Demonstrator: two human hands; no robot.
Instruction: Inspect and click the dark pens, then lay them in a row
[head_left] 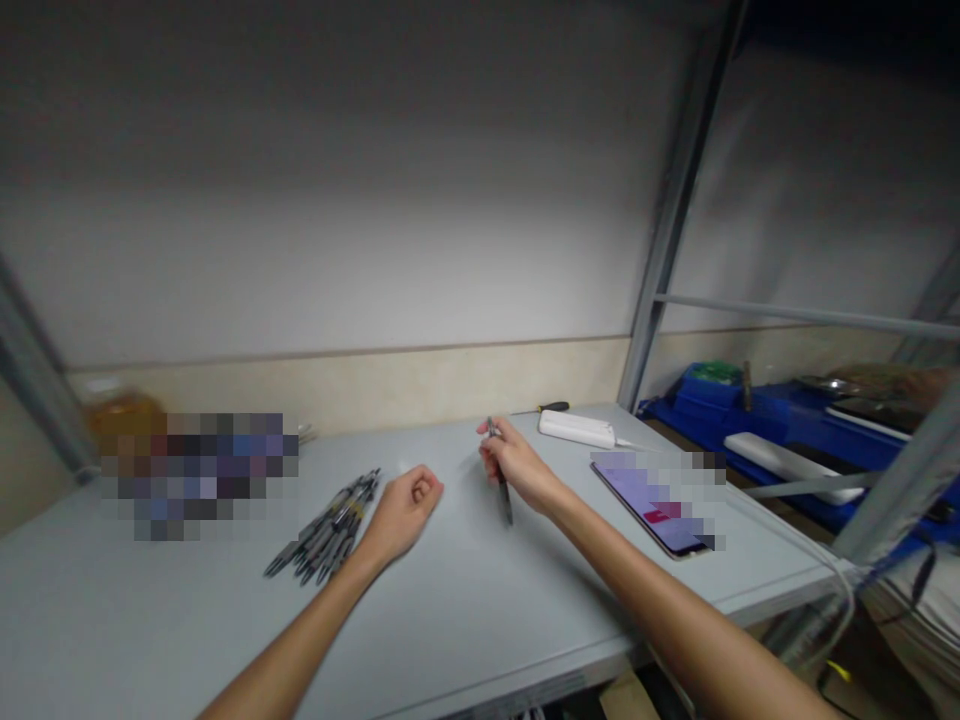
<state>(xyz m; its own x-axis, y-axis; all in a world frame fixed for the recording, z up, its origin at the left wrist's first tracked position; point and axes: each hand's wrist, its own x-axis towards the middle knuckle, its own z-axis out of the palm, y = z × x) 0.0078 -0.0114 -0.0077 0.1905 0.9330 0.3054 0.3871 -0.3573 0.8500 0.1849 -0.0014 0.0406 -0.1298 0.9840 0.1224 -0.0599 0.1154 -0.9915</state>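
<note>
My right hand [514, 466] is closed around a dark pen [505, 500], holding it off to the right of the table's middle. The pen slants, with one end above my fingers and the other pointing down toward me. My left hand [409, 512] rests on the tabletop in a loose fist, and nothing shows sticking out of it. Just left of that hand lies a bunch of similar grey and black pens [330, 530], fanned out on the table.
A lit phone [652, 508] lies to the right on the grey table [450, 620]. Behind it are a white power strip [576, 429] with a cable and a screwdriver [553, 407]. Blurred-out items [217, 470] occupy the back left. Metal posts [664, 240] frame the table.
</note>
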